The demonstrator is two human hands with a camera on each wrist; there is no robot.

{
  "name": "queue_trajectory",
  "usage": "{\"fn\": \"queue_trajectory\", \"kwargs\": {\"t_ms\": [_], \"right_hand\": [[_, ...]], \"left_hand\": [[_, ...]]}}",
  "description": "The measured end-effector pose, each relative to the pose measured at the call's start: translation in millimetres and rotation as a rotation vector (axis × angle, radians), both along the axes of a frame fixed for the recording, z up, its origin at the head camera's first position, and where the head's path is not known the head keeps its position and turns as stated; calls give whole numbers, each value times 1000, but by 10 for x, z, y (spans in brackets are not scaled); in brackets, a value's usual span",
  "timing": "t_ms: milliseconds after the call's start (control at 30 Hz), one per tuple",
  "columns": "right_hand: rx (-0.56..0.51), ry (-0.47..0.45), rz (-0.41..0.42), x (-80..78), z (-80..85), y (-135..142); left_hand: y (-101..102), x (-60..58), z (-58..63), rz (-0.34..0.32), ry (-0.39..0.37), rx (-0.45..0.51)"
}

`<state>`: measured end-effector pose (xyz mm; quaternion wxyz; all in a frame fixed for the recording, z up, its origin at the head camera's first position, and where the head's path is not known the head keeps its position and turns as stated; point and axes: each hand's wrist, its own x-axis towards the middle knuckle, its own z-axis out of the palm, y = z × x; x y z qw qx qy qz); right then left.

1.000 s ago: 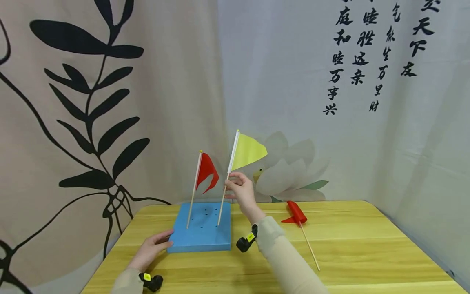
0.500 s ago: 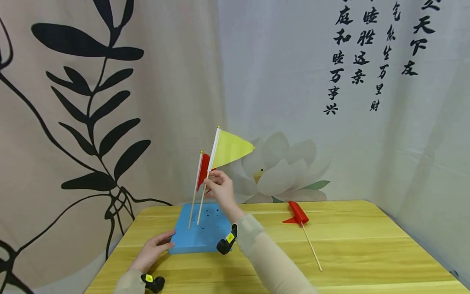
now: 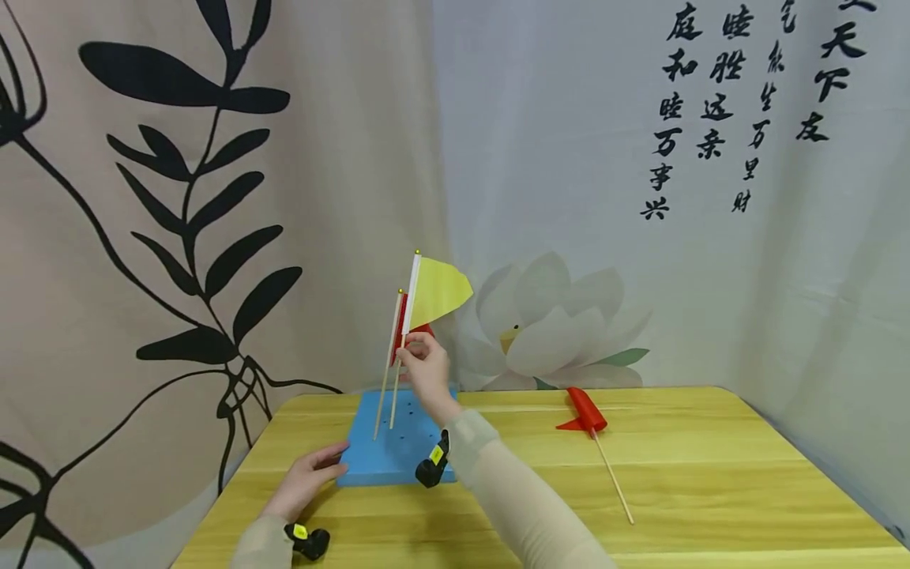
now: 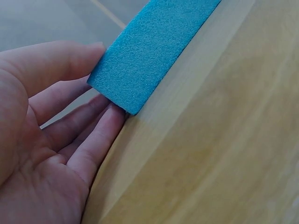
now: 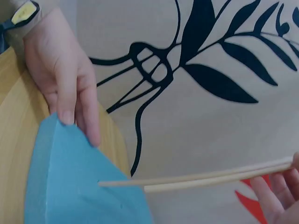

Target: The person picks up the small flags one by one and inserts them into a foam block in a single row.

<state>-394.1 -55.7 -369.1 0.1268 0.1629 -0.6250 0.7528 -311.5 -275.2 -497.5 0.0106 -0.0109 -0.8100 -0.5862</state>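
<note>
My right hand (image 3: 426, 371) pinches the thin wooden stick of a yellow flag (image 3: 439, 291) between thumb and fingertips. This flag stands nearly upright over a blue foam board (image 3: 387, 471) with small holes, its foot close to the board's top. Just left of it, a red flag on a stick (image 3: 385, 379) stands in the board, leaning slightly right; its cloth is mostly hidden behind the yellow one. My left hand (image 4: 51, 126) rests at the board's front left corner, thumb and fingertips touching it (image 4: 145, 60). The right wrist view shows both sticks (image 5: 201, 182) almost overlapping.
Another red flag (image 3: 587, 409) lies on the wooden table (image 3: 711, 466) to the right, its cloth partly rolled and its stick pointing towards me. Behind the table hangs a curtain (image 3: 540, 158) printed with leaves, a lotus and writing.
My right hand has carried the yellow flag left, from the board's right side to beside the standing red flag, then lowered it slightly. My left hand has stayed at the board's edge.
</note>
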Motion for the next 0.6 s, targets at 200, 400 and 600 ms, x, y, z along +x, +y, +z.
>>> {"fn": "queue_trajectory", "kwargs": {"t_ms": [200, 400, 600], "right_hand": [[21, 7, -65, -87, -99, 63], [41, -16, -76, -143, -214, 95], [54, -26, -83, -163, -311, 72]], "left_hand": [[-5, -14, -2, 2, 12, -3], [9, -19, -16, 7, -1, 8], [-19, -33, -41, 1, -2, 19]]}}
